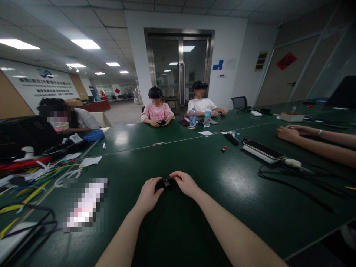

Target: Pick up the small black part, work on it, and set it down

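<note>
A small black device (166,183) with a lighter patch on its face lies low over the green table (211,207), between my two hands. My left hand (149,195) is closed around its left end, the thumb on the near side and the fingers on the far side. At the opposite end, my right hand (185,183) pinches the device's edge with thumb and forefinger. The device's exact kind is too small and dark to make out, and its ends are covered by my fingers.
Left lie a blurred-out flat object (86,205), tangled cables (41,181) and a blue basket (94,135). Right are a phone (264,149) on a white block, black cords (294,185) and another person's hands (294,132). Bottles (207,118) stand near two seated people opposite.
</note>
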Available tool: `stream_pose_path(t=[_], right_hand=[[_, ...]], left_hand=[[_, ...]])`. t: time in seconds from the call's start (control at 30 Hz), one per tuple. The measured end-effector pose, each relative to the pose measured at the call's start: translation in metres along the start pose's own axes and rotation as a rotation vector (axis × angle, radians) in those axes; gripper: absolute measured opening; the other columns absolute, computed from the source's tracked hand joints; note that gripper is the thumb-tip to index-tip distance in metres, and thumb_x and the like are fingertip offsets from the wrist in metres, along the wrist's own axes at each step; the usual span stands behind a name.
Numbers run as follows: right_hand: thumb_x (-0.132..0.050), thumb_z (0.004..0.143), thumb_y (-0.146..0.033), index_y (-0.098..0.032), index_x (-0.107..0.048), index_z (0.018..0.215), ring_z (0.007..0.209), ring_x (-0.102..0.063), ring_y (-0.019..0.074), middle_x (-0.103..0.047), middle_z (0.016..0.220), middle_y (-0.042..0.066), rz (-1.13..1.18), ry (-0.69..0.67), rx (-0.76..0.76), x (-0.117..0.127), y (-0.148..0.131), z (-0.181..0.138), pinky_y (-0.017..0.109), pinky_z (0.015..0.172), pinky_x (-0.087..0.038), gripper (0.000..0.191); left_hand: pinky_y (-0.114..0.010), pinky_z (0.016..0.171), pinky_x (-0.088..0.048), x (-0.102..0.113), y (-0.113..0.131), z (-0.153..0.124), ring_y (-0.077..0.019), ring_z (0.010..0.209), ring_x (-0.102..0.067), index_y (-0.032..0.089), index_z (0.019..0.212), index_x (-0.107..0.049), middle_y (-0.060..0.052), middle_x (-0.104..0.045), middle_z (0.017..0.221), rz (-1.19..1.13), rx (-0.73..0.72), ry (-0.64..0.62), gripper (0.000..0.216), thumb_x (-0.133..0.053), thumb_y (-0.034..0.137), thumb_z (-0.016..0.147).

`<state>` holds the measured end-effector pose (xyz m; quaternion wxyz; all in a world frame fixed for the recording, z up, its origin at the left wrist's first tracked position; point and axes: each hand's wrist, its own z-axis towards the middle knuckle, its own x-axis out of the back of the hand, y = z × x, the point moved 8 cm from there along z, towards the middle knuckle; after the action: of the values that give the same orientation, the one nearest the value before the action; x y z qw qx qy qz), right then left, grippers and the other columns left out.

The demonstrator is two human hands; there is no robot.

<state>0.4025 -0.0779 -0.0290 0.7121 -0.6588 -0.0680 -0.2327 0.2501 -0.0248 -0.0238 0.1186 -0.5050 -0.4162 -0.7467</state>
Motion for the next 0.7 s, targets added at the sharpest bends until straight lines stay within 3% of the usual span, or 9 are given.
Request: stream_pose_path(t=[0.7], right_hand=[[-0.039, 0.085, -0.027, -0.022, -0.060, 0.099, 0.097, -0.056, 0.0152, -0.062, 0.102, 0.002, -0.008, -0.004, -0.007, 0.0011, -0.0023, -0.0015, 0.031, 0.086, -0.041, 0.025]], left_hand=[[-0.039, 0.097, -0.032, -0.0008, -0.0004, 0.0008, -0.0222, 0.116, -0.042, 0.022, 0.121, -0.047, -0.006, -0.051, 0.123, -0.002, 0.000, 0.016, 0.043, -0.048, 0.030, 0.079]])
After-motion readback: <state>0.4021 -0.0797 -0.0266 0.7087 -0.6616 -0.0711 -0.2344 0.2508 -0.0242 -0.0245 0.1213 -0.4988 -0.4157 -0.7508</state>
